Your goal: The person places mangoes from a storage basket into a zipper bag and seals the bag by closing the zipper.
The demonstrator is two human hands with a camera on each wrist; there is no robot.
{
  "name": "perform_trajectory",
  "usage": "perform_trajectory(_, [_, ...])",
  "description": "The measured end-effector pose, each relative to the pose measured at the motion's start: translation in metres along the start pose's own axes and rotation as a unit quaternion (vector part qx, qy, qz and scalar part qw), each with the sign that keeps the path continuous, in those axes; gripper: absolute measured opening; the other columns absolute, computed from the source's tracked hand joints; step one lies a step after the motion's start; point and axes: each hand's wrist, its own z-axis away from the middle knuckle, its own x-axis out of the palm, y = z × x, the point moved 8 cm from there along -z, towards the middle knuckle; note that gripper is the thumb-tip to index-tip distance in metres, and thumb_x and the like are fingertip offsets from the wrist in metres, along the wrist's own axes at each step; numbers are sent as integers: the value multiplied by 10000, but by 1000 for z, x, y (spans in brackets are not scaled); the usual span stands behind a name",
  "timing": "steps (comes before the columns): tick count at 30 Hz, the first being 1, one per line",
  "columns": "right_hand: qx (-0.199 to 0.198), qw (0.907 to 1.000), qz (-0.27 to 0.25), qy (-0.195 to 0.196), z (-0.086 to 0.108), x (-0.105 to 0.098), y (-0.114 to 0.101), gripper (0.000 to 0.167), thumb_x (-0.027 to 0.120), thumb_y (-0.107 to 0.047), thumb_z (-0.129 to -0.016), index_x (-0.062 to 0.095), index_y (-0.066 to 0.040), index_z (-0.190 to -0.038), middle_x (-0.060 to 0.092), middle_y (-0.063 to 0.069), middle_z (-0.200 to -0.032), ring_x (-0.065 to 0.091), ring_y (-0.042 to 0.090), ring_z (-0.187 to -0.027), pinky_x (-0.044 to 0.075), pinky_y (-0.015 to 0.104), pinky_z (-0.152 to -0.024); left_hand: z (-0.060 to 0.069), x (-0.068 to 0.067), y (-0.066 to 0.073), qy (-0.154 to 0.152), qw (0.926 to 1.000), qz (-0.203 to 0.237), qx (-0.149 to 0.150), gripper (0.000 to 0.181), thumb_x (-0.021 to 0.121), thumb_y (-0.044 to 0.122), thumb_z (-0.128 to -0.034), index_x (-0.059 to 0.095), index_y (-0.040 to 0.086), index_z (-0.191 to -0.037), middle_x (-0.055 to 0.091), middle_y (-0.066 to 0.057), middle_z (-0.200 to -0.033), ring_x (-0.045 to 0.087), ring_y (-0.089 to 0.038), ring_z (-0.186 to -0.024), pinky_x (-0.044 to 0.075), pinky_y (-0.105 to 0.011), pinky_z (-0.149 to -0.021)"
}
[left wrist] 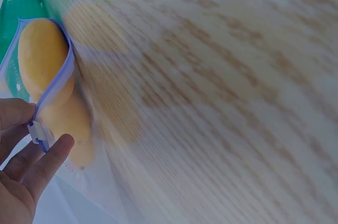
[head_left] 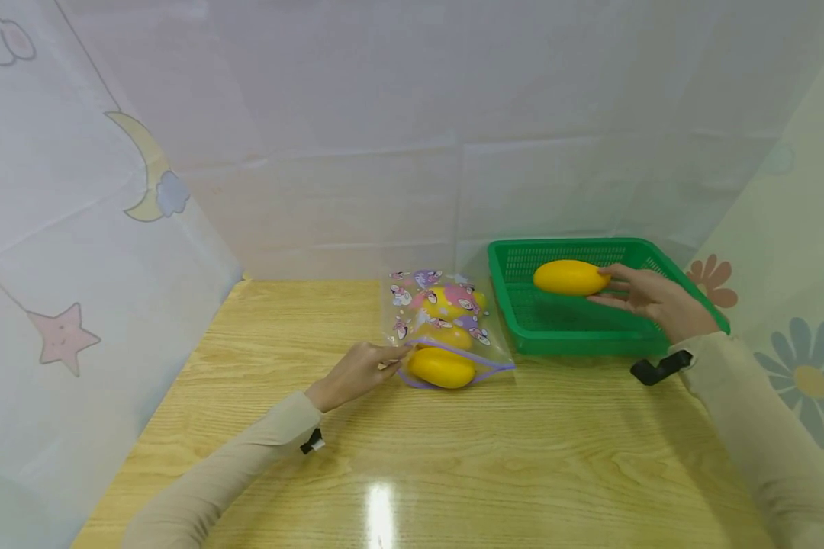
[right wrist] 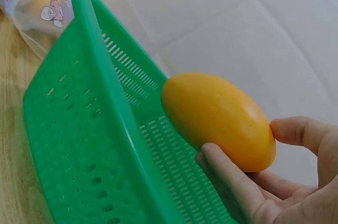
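A clear zip bag (head_left: 398, 305) with printed cartoon figures lies on the table, its purple-edged mouth facing the near side. Several yellow mangoes are inside, and one mango (head_left: 442, 368) sits right at the mouth. My left hand (head_left: 360, 372) pinches the left corner of that mouth, beside the white slider (left wrist: 37, 132) seen in the left wrist view. To the right, my right hand (head_left: 648, 296) grips another mango (right wrist: 219, 121) by one end with thumb and fingers. That mango is held above the green plastic basket (head_left: 584, 343), no other fruit showing in the basket.
The basket stands right of the bag, close to the back wall (head_left: 316, 206). Wood-grain table (head_left: 412, 457) stretches in front of both. Printed cloth walls (head_left: 796, 305) rise at the back and both sides.
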Motion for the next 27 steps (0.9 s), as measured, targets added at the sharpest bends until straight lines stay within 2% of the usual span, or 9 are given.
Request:
perform_trajectory(4, [-43,10000,49,1,4,3,1,135,614,-110,-989,724,-183,-958,329,92,-1326,693,248,-912,484,359,-1007,0,-1,0,22,10000,8,28,378,721,-74,-861,654,-58,-1233,729,-166,-1027,730,-173,-769,540,-118,-669])
perform_trajectory(10, [-91,9999,12,-41,6,8,2,129,613,-108,-991,723,-172,-972,352,83,-1317,689,233,-926,464,378,-1026,0,0,-1,-29,10000,0,-52,379,718,-70,-866,656,-45,-1239,732,-154,-1022,726,-155,-749,534,-109,-682])
perform_trajectory(14, [-123,9999,-4,-66,8,11,3,133,619,-101,-987,738,-160,-973,437,70,-1258,693,237,-933,494,381,-995,0,0,0,-8,10000,23,-10,381,715,-78,-865,653,-53,-1240,730,-164,-1025,728,-165,-757,540,-118,-682])
perform_trajectory(19, [-131,9998,89,-125,11,16,4,148,617,-102,-989,752,-158,-968,599,34,-1088,695,258,-937,480,379,-1009,0,0,1,-3,10000,31,-28,385,716,-87,-858,651,-61,-1237,725,-178,-1035,731,-188,-782,539,-117,-680])
perform_trajectory(27, [-210,9990,231,-336,18,28,5,174,587,-98,-1004,753,-140,-978,627,37,-1074,685,260,-958,490,368,-999,0,0,2,-4,10000,42,-16,392,720,-101,-847,649,-71,-1231,718,-199,-1038,733,-211,-795,533,-106,-668])
